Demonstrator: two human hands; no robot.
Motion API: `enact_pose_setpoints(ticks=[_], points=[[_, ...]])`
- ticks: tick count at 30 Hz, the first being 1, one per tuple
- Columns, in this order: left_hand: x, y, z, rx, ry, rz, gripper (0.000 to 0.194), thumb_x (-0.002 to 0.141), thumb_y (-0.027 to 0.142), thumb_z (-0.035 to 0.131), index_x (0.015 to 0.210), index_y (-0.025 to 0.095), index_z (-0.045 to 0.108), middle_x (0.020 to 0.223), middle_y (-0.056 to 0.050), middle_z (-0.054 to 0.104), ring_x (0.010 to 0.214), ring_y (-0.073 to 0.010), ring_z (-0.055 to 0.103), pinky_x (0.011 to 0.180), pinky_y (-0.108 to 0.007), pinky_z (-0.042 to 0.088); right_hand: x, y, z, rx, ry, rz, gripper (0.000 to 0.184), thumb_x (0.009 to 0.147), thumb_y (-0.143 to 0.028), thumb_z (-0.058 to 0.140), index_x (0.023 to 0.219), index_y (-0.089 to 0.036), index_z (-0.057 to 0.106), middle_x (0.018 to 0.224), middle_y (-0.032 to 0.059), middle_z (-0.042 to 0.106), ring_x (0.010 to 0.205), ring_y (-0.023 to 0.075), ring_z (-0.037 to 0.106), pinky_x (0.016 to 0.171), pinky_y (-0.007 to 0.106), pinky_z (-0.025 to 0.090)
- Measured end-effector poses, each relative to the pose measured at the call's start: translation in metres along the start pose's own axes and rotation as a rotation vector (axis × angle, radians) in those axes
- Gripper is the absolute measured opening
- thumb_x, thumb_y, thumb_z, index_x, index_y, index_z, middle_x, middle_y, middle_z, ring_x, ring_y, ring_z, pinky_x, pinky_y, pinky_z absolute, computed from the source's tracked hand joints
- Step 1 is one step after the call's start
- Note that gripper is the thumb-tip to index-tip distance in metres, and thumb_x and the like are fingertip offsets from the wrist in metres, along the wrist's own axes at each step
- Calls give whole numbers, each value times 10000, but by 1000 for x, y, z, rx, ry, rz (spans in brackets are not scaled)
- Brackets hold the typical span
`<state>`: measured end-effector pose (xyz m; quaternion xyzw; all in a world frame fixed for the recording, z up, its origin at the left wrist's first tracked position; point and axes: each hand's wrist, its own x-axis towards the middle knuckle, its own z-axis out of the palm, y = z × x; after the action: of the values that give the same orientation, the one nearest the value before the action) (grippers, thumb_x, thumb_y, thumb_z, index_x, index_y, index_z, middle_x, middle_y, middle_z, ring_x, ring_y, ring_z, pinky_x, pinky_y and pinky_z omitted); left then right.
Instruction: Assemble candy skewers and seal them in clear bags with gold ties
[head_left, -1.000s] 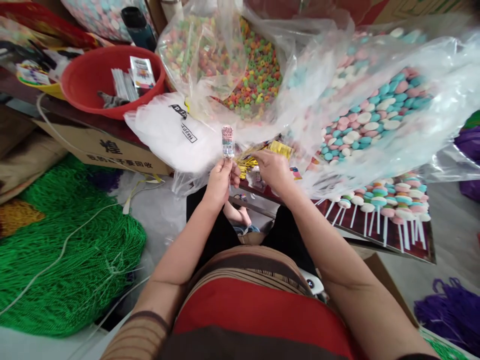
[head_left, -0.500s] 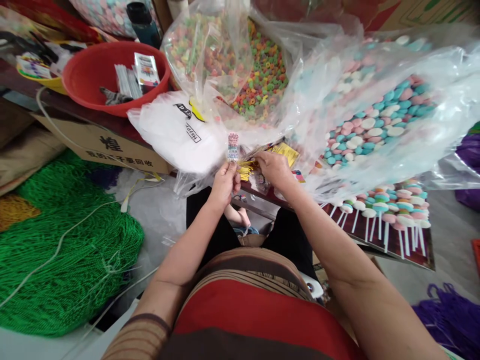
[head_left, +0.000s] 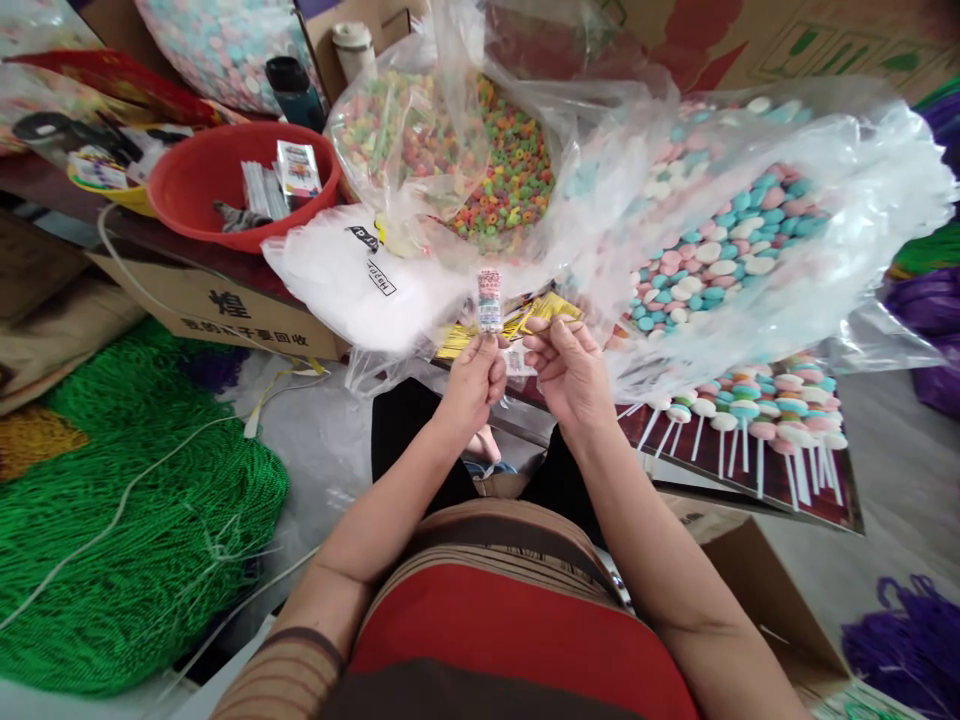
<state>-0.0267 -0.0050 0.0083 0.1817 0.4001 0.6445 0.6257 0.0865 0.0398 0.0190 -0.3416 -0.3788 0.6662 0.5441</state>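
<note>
My left hand (head_left: 478, 378) pinches the lower end of a small, clear packet (head_left: 489, 300) with pink and blue print, which stands up from the fingertips. To its right, my right hand (head_left: 576, 378) is closed at the fingertips on a thin gold twist tie (head_left: 564, 320), held apart from the packet. Beneath and behind both hands lie several more gold twist ties (head_left: 459, 342) on the dark table. A white plastic bag (head_left: 352, 290) printed "Happy" lies left of the packet.
Behind are a bag of ring-shaped candies (head_left: 514, 185) and a bag of pastel candies (head_left: 720, 255). Candy lollipops (head_left: 787, 405) line the right table edge. A red basin (head_left: 202, 185) stands left. Green netting (head_left: 150, 520), a cable and an open carton (head_left: 772, 590) are below.
My right hand has lifted from the gold twist ties and turned its palm upward, with one tie in the fingertips. My left hand still holds the packet. The view has shifted slightly.
</note>
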Motion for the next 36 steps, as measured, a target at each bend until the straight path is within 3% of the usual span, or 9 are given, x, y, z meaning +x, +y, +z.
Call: enact_pose_setpoints(ticks=[5, 9, 11, 15, 22, 24, 30, 32, 36], points=[[-9, -14, 21, 33, -8, -44, 361, 860, 427, 753, 762, 197, 492, 475, 123, 360, 357, -22, 254, 359, -166, 154, -25, 17, -6, -156, 86, -115, 265, 772, -466, 828, 841, -252, 688, 717, -57, 665, 525, 81, 499, 478, 220, 434], [-17, -16, 26, 112, 17, -58, 427, 811, 404, 781, 664, 196, 438, 475, 112, 318, 391, -18, 254, 387, -174, 163, -35, 24, -14, -536, 171, -358, 134, 843, -370, 754, 843, -241, 717, 793, -21, 703, 725, 133, 625, 709, 284, 531], [-19, -17, 25, 149, -9, -43, 480, 795, 415, 774, 610, 199, 388, 486, 98, 312, 408, -19, 260, 399, -182, 174, -37, 23, -15, -635, 183, -436, 114, 866, -346, 721, 834, -238, 709, 795, -14, 700, 743, 143, 633, 729, 298, 532], [-20, -24, 22, 175, -68, 30, 511, 855, 497, 687, 592, 203, 363, 499, 79, 339, 424, -32, 273, 408, -196, 196, -38, 24, -12, -623, 243, -468, 156, 888, -378, 701, 824, -237, 681, 781, -13, 682, 728, 146, 634, 700, 293, 536], [-22, -25, 27, 75, 40, 43, 520, 801, 572, 786, 705, 202, 432, 532, 108, 324, 423, -23, 268, 399, -179, 195, -44, 28, -11, -587, 237, -500, 160, 884, -372, 727, 826, -229, 686, 834, 3, 689, 795, 155, 651, 750, 308, 546], [-23, -21, 29, 27, 36, 34, 523, 813, 534, 794, 686, 200, 412, 512, 112, 315, 408, -17, 250, 390, -171, 187, -47, 25, -11, -555, 230, -429, 176, 866, -389, 747, 818, -230, 687, 816, -1, 684, 781, 151, 644, 740, 300, 549], [-25, -10, 27, -8, 24, -41, 388, 874, 376, 761, 697, 180, 476, 524, 100, 368, 400, -8, 260, 375, -144, 190, -48, 9, -10, -162, 63, 80, 318, 753, -488, 841, 763, -223, 665, 683, -38, 642, 597, 116, 596, 608, 264, 557], [-26, -8, 24, 0, 5, -62, 361, 870, 342, 764, 690, 171, 501, 548, 88, 409, 404, -6, 278, 373, -141, 195, -47, 5, -11, -134, 44, 126, 345, 705, -494, 877, 754, -222, 670, 698, -36, 662, 613, 115, 614, 621, 259, 565], [-29, -4, 17, 15, -100, -147, 346, 825, 340, 792, 672, 149, 547, 593, 59, 498, 400, 1, 302, 362, -138, 191, -47, 1, -19, -170, 48, 56, 370, 649, -500, 917, 710, -236, 665, 697, -49, 675, 649, 121, 625, 714, 284, 585]])
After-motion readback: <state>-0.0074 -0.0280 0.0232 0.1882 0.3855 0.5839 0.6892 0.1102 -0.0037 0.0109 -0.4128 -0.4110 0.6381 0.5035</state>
